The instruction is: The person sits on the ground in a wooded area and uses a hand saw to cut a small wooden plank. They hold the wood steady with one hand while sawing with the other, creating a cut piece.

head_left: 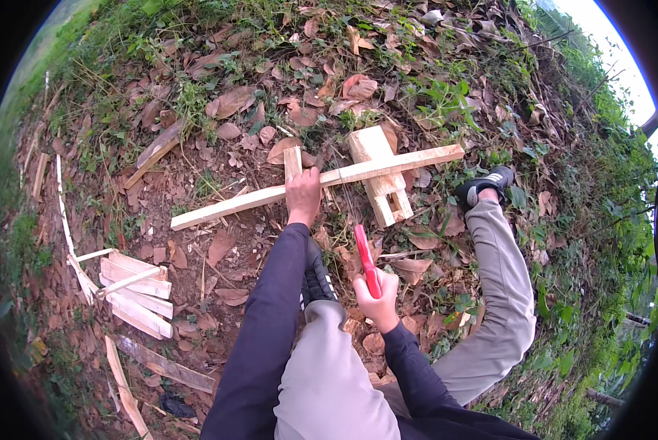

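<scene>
A long, pale squared wooden strip lies slantwise in front of me, its right part resting across a thick notched wooden block. My left hand is closed round the strip near its middle. Just beyond those fingers, a short wooden piece sticks out. In my right hand is a saw by its red handle, fingers wrapped round it. The thin blade, seen almost edge-on, runs from the handle up to the strip left of the block; whether its teeth touch the wood is hard to make out.
Cut wooden pieces are stacked at the left. Loose boards lie at the lower left, another plank at the upper left. Dry leaves and green plants cover the ground. My shoes are near the work on both sides.
</scene>
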{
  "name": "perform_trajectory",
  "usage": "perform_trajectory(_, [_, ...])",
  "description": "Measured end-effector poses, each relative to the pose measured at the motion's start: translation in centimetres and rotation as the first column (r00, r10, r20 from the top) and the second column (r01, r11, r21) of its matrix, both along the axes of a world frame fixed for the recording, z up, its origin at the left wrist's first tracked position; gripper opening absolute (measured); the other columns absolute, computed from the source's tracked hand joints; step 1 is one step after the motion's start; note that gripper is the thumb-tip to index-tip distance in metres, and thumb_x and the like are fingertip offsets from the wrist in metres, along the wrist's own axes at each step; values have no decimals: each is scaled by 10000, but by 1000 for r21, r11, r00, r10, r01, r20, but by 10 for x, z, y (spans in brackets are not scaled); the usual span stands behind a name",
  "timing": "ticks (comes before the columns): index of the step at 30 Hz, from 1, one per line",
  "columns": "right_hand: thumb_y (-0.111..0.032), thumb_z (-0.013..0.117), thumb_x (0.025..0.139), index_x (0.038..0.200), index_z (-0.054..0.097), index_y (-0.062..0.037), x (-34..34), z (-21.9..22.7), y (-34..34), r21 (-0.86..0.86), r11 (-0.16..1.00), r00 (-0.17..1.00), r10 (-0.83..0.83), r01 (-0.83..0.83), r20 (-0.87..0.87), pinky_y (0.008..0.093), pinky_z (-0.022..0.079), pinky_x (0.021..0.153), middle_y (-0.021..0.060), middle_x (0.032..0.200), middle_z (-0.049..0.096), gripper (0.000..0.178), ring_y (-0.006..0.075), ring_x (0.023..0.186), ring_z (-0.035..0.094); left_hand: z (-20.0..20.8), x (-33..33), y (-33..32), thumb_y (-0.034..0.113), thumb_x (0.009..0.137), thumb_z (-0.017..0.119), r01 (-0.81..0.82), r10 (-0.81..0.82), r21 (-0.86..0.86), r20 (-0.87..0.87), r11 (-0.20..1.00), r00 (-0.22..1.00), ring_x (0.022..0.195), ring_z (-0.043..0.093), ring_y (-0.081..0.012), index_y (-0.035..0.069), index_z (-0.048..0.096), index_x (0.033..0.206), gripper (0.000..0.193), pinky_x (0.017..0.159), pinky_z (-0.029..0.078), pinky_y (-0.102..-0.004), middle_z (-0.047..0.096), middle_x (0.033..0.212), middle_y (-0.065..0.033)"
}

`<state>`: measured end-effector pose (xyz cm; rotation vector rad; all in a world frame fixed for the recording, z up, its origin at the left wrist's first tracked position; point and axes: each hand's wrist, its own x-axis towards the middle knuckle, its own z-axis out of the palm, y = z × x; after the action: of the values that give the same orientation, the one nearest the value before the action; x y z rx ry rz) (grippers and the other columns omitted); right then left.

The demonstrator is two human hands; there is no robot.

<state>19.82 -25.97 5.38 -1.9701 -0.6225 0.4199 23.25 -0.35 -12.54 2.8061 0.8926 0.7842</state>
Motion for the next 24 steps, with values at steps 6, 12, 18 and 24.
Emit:
perform_trajectory(6, [-42, 648, 794, 619, 488, -23, -38, 30, -59, 16, 1000, 998, 23, -22, -62, 292, 322, 448, -16, 508, 428, 238, 42, 475, 416, -5, 1, 0, 92, 854, 610, -12, 13, 21, -59, 1000, 998, 749, 662, -256, 113, 548, 850, 66, 712, 491, -407, 636, 772, -63])
perform_trajectory(12, [-58, 636, 821, 627, 495, -23, 8, -2, -9, 24, 999, 990, -24, 27, -141, 292, 335, 440, 0, 487, 423, 242, 53, 449, 416, 0, -2, -1, 76, 850, 602, 2, -2, 5, -63, 1000, 998, 757, 653, -252, 111, 547, 871, 68, 730, 486, -406, 631, 767, -58])
perform_trajectory(18, [-43, 632, 784, 630, 589, -4, -28, 31, -68, 11, 1000, 986, -24, 26, -168, 293, 401, 441, 56, 465, 472, 164, 81, 415, 494, 14, -4, -2, 138, 776, 693, 57, -65, -99, -75, 993, 995, 817, 639, -296, 87, 526, 900, 215, 779, 475, -423, 620, 834, -95])
perform_trajectory(24, [-111, 744, 826, 644, 545, -38, -10, 16, -43, 49, 997, 995, 71, -67, -70, 300, 396, 481, 26, 544, 512, 279, 100, 475, 502, 35, -4, 6, 380, 859, 565, 72, -125, -414, -103, 907, 987, 862, 651, -392, 30, 603, 934, 360, 824, 476, -494, 676, 876, -192])
